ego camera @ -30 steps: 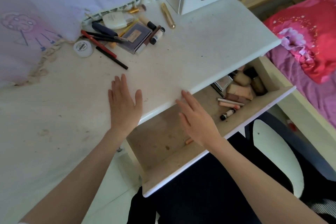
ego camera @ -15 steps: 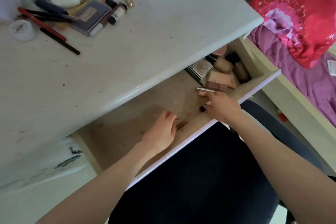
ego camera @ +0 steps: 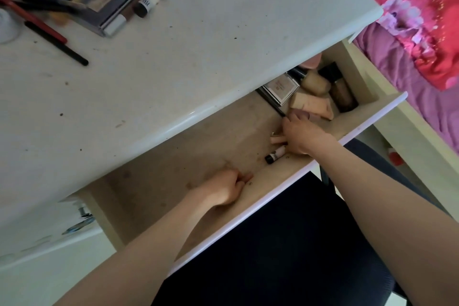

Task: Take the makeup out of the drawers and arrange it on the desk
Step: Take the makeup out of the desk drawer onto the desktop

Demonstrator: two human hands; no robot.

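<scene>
Both hands in open drawer.
L hand curled on small peach stick, 7 o'clock; R hand over tubes, 3 o'clock, grip unclear; drawer floor between hands bare.

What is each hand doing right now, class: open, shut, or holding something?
Left hand: fingers curled on a small peach stick in the drawer.
Right hand: among the makeup; grip cannot be told.
</scene>
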